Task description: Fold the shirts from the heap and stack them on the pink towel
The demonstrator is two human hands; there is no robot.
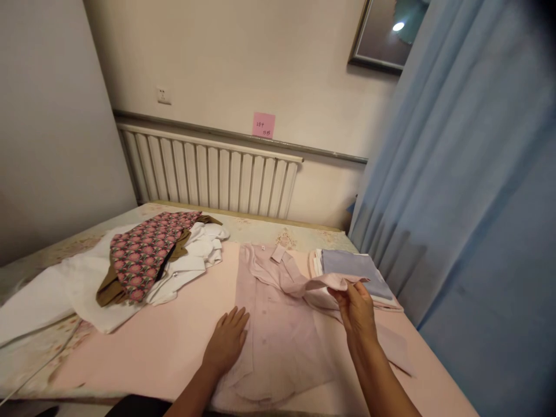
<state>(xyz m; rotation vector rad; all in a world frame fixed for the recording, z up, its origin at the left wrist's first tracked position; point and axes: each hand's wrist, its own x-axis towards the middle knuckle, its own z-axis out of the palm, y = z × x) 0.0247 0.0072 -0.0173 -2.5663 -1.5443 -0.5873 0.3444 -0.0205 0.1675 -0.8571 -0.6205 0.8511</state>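
A pale pink button-up shirt (278, 341) lies spread in front of me, its collar toward the wall. My left hand (226, 339) rests flat at the shirt's left edge, fingers stretched out. With my right hand (358, 307) I pinch the end of a sleeve (319, 284), lifted above the bed and pulled out to the right. Behind that hand sits a stack of folded clothes (354, 269) with a blue-grey piece on top. A flat, pale folded piece (395, 349) lies just right of my right wrist.
To the left lie white garments (89, 286) in a heap, under a red patterned cloth (145, 249) with brown edges. A pink sheet (165, 339) covers part of the bed. A radiator (208, 171) runs along the wall, and a blue curtain (452, 162) hangs at the right.
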